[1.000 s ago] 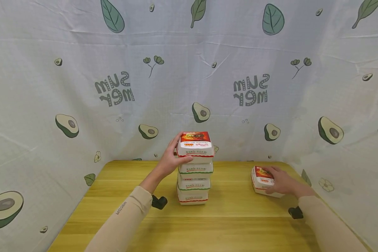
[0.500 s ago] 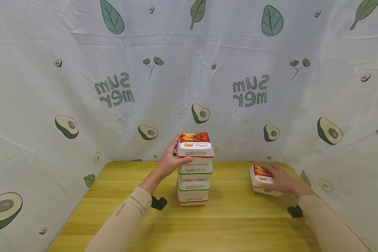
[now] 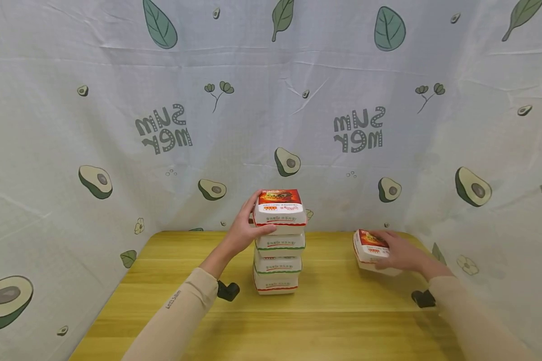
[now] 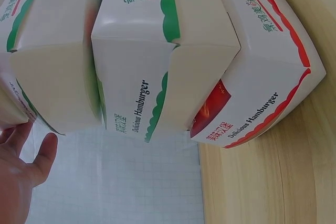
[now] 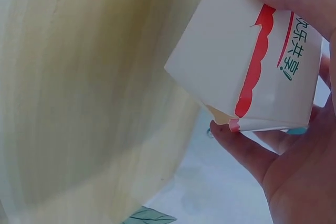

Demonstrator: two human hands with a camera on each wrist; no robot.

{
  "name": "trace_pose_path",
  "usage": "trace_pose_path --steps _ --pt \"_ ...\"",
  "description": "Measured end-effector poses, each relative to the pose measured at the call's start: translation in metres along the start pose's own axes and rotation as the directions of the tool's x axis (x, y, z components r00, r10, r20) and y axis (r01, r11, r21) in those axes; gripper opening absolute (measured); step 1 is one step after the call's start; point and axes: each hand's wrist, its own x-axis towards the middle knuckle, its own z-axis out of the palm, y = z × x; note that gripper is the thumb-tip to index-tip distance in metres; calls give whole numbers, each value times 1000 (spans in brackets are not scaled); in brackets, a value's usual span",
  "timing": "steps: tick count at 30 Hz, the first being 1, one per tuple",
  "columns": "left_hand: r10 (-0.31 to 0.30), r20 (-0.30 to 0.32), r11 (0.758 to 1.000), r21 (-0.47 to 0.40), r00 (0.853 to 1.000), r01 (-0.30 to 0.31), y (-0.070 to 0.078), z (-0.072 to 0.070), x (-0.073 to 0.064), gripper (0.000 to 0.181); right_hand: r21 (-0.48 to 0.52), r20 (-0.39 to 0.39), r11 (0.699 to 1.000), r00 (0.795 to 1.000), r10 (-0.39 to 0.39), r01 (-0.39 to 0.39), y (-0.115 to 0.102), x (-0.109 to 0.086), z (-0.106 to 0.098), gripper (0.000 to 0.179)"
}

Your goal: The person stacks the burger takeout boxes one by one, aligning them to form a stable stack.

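Note:
Several white cardboard hamburger boxes stand in one stack near the table's middle. My left hand (image 3: 245, 231) grips the top box (image 3: 280, 213), its thumb across the front and its fingers at the left side. Green-trimmed boxes (image 4: 136, 51) sit between this top box and a red-trimmed bottom box (image 4: 262, 72). On the right, my right hand (image 3: 405, 254) holds another red-trimmed hamburger box (image 3: 371, 248), its top printed with a burger. In the right wrist view, the thumb lies over this box's front wall (image 5: 236, 61), with fingers behind it.
The yellow wood-grain table (image 3: 325, 321) ends at a pale curtain (image 3: 253, 125) printed with avocados and leaves, which also runs along both sides. A black wrist camera (image 3: 228, 291) sits under the left wrist, another (image 3: 423, 299) under the right.
My right hand and its hamburger box have shifted a little left and upward in the head view. The left hand and the stack stay where they were.

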Motion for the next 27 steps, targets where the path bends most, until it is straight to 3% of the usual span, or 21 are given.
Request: trace_pose_path --steps 11,27 --pt "9 -2 1000 -2 1000 -9 1 0 -1 97 -54 -33 997 998 -60 58 -17 2 -19 97" --pt "9 -5 1000 12 1000 -9 0 -1 -1 97 -39 -19 994 994 -105 105 -50 10 -39 97"
